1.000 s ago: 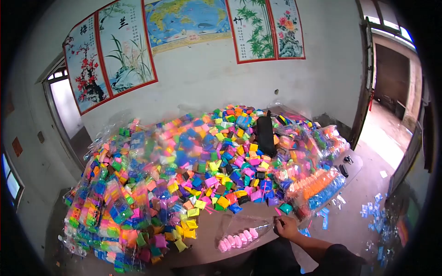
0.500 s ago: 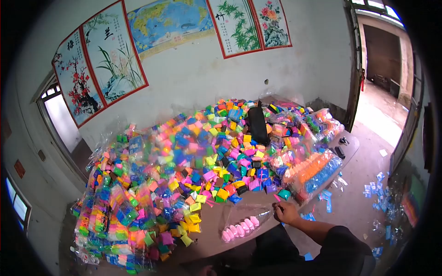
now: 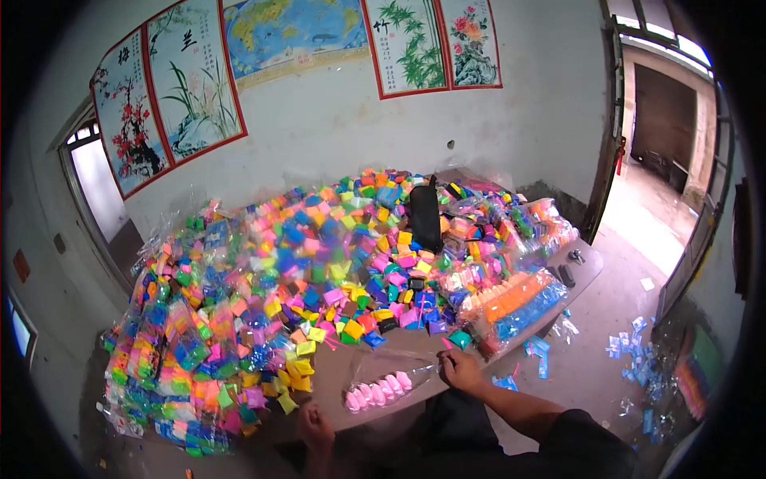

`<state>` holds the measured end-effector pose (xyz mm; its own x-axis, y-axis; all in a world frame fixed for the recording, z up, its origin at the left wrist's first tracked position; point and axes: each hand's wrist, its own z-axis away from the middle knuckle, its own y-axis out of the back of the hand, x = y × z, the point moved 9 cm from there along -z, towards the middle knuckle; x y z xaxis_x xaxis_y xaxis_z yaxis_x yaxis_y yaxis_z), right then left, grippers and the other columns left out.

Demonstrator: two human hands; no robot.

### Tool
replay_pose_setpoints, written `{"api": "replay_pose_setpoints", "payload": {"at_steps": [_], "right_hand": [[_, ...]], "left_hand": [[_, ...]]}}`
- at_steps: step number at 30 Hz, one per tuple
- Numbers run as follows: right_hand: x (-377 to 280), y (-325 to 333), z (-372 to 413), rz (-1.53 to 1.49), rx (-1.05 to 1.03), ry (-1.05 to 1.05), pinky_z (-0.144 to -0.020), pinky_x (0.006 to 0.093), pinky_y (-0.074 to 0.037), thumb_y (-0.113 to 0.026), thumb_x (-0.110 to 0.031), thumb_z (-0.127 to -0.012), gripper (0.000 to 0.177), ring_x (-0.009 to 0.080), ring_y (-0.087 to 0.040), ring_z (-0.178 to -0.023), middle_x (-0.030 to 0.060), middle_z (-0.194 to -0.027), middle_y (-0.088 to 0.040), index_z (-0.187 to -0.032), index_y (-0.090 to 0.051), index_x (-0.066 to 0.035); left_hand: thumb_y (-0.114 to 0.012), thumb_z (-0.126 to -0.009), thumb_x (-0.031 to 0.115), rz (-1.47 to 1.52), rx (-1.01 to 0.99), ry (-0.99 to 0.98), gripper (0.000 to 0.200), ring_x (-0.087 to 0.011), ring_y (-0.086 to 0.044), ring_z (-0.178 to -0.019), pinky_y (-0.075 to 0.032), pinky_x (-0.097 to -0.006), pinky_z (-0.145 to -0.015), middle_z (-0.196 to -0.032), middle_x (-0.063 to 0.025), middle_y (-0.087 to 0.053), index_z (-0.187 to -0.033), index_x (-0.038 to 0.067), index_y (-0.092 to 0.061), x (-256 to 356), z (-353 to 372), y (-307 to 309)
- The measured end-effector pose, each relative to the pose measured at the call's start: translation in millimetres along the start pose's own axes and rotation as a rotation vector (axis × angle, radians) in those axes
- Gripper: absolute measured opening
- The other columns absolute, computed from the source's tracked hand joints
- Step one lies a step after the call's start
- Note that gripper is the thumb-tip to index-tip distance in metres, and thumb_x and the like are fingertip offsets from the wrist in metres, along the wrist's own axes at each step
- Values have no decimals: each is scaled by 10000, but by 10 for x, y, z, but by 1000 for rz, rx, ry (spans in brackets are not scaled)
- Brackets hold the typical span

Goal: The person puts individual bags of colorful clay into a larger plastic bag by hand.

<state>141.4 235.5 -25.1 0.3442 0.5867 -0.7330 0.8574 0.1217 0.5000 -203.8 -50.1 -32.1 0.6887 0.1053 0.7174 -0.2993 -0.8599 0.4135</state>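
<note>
A clear plastic bag [image 3: 423,366] with a row of pink packets [image 3: 380,391] in its lower part lies at the table's front edge. My right hand [image 3: 461,370] is closed on the upper right end of this bag, fingers pinched at its edge. To the left of the bag my left hand [image 3: 317,425] hangs by the table edge, blurred, with its fingers curled; whether it holds anything is not visible. Yellow packets [image 3: 300,368] lie just above my left hand. A teal packet [image 3: 459,339] is close to my right hand.
A big heap of colourful small packets [image 3: 335,263] covers much of the table [image 3: 323,383]. On it lies a black pouch [image 3: 425,217]. Filled bags of orange and blue packets [image 3: 515,307] are at the right, beside small black objects [image 3: 566,276]. Blue scraps [image 3: 638,351] litter the floor.
My left hand has come into view at the lower middle. The view has shifted, so the table, bag and right hand appear farther left. My right hand still grips the bag.
</note>
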Motion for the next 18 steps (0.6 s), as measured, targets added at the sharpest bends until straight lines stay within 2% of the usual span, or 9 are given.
{"api": "replay_pose_setpoints", "payload": {"at_steps": [2, 5, 7, 11, 13, 18], "right_hand": [[4, -9, -11, -5, -13, -20, -822, 460, -590, -620, -125, -966, 177, 400, -733, -912, 206, -974, -745, -1066, -739, -40], [35, 6, 5, 0, 36, 8, -802, 452, -592, -634, -108, -960, 159, 391, -736, -895, 206, -977, -746, -1066, -737, -50], [75, -31, 10, -8, 38, 16, -796, 450, -592, -638, -106, -960, 156, 392, -737, -892, 205, -982, -746, -1068, -732, -45], [115, -30, 8, -42, 43, 23, -781, 443, -590, -629, -86, -966, 143, 392, -737, -880, 202, -996, -745, -1068, -711, -26], [53, -7, 0, -69, 40, 35, -776, 443, -588, -623, -71, -966, 140, 392, -735, -874, 202, -992, -741, -1070, -705, -24], [18, 90, -70, -136, 70, 70, -767, 414, -574, -607, -27, -965, 140, 390, -711, -865, 193, -967, -707, -1079, -687, -13]], "left_hand": [[-591, -929, 42, -19, -16, -33, 180, -293, -684, -890, -540, -391, -789, -961, -154, -690, -1081, 14, -684, -121, -144, -111], [-600, -940, 57, 51, -28, 85, 171, -275, -685, -912, -536, -391, -798, -980, -143, -697, -1084, 6, -677, -340, -273, -260], [-608, -953, 72, 68, 62, 261, 161, -274, -691, -926, -543, -384, -824, -997, -144, -706, -1079, -1, -675, -633, -251, -248], [-608, -963, 84, 45, 50, 385, 158, -262, -702, -950, -546, -375, -844, -1016, -141, -718, -1078, 4, -680, -719, -191, -275], [-613, -966, 84, -87, 32, 283, 162, -253, -707, -962, -543, -364, -849, -1034, -136, -722, -1092, 9, -683, -511, -235, -247], [-626, -943, 45, -50, 100, 242, 154, -264, -716, -929, -557, -373, -821, -1009, -132, -726, -1082, 13, -685, -598, -186, -290]]}}
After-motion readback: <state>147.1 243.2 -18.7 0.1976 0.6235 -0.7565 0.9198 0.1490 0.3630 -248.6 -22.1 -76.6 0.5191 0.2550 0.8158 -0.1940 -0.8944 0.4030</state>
